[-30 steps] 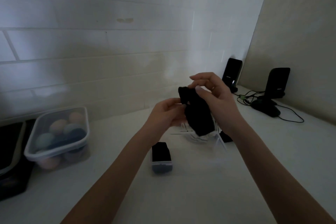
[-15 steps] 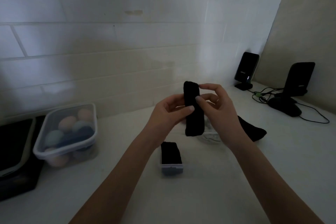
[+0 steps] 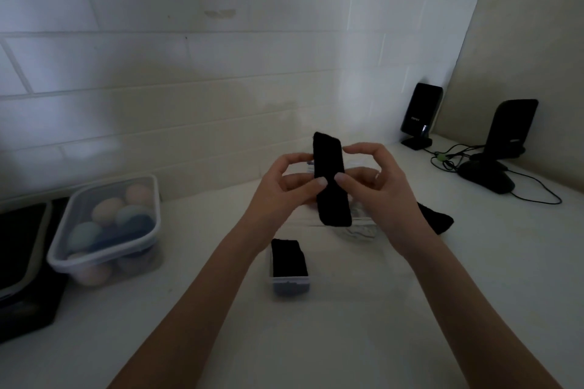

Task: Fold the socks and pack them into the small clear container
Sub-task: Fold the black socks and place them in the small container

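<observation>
A black sock (image 3: pixel 331 180), folded into a narrow upright strip, is held in the air above the white counter. My left hand (image 3: pixel 284 189) pinches its left edge and my right hand (image 3: pixel 379 186) pinches its right edge, thumbs almost meeting on the front. Below, the small clear container (image 3: pixel 289 283) stands on the counter with a folded black sock (image 3: pixel 288 257) inside. Another black sock (image 3: pixel 437 218) lies flat behind my right wrist, partly hidden.
A clear lidded box (image 3: pixel 104 230) of pastel rolled items stands at the left, beside a dark tray (image 3: pixel 22 262). Two black speakers (image 3: pixel 422 115) (image 3: pixel 505 142) with cables stand at the back right. Clear plastic wrapping (image 3: pixel 357 229) lies under my hands. A tiled wall runs behind.
The sock went from a bunched shape to a straight narrow strip held upright. Both hands shifted to pinch its two edges, and the view moved left.
</observation>
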A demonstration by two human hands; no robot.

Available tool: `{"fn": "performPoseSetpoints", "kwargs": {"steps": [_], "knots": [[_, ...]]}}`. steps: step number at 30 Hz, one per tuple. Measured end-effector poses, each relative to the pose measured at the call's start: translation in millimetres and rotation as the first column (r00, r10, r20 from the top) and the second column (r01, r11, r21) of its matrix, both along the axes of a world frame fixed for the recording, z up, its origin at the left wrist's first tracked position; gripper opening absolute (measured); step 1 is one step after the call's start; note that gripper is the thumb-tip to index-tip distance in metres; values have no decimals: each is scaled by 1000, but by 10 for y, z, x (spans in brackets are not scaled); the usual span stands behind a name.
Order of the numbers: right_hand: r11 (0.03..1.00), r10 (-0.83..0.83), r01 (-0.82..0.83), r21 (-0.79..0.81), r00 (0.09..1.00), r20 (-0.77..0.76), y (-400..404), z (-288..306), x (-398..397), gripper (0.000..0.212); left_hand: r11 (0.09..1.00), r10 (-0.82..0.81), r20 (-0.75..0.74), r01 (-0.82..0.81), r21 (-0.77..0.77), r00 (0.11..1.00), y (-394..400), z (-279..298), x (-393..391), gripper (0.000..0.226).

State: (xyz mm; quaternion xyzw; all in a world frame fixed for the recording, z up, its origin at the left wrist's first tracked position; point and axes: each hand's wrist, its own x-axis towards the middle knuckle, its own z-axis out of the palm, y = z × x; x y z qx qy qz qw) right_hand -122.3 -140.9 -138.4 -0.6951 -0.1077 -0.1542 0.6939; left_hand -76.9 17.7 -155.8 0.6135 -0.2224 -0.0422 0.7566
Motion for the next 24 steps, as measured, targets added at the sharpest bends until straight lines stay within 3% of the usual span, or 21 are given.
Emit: {"fn": "performPoseSetpoints", "kwargs": {"steps": [5, 11, 15, 18, 22, 24], "knots": [[999, -9, 11, -40, 999, 38, -9, -39, 31, 13, 997, 52, 110, -57, 43, 993, 17, 4, -22, 59], [981, 76, -62, -186, 995, 66, 27, -42, 15, 37, 995, 96, 129, -100, 26, 987, 54, 22, -19, 53], [989, 27, -12, -145, 994, 103, 17, -34, 19, 55, 990, 110, 63, -116, 83, 992, 75, 11, 35, 41], [994, -12, 25, -102, 992, 124, -10, -34, 22, 66, 990, 86, -117, -71, 122, 989, 71, 70, 17, 18], [976, 22, 19, -218, 982, 186, -22, -69, 52, 65, 961, -77, -318, 155, 230, 945, 58, 122, -8, 56], [944, 61, 20, -329, 970, 234, 2, -90, 54, 60, 958, -96, -318, 174, 228, 943, 46, 112, -28, 45]]}}
